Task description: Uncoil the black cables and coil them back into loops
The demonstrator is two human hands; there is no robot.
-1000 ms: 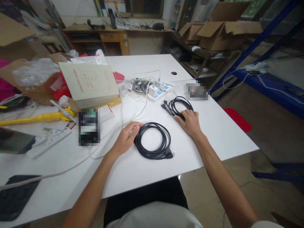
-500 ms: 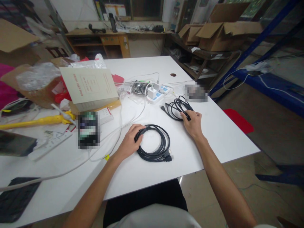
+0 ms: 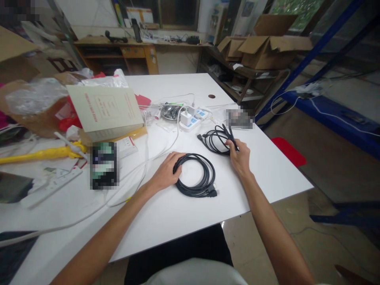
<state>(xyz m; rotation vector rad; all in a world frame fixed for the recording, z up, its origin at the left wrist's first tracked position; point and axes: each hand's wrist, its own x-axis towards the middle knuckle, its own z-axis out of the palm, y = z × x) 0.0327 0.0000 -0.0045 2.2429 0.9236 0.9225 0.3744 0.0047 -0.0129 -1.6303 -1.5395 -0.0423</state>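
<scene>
A neatly coiled black cable [image 3: 210,174] rests on the white table [image 3: 190,221], its plugs at the lower right of the ring. My left hand [image 3: 169,171] grips the left side of this coil, thumb inside and fingers over the top. Farther back and to the right is a looser black cable bundle [image 3: 214,139], with a plug at its left end. My right hand [image 3: 240,155] is closed on the right side of that bundle, whose loops stand up a little between thumb and fingers.
Behind the cables sit a white power strip [image 3: 190,126] and a round dish [image 3: 170,112]. A pixelated object [image 3: 103,165], an open carton [image 3: 108,109] and a yellow tool [image 3: 44,153] lie left. White cords cross the table. A red stool [image 3: 287,151] stands right.
The view has shifted slightly. My right hand has turned a little and lifted the right part of the loose bundle. My left hand stays on the coil, which has shifted slightly.
</scene>
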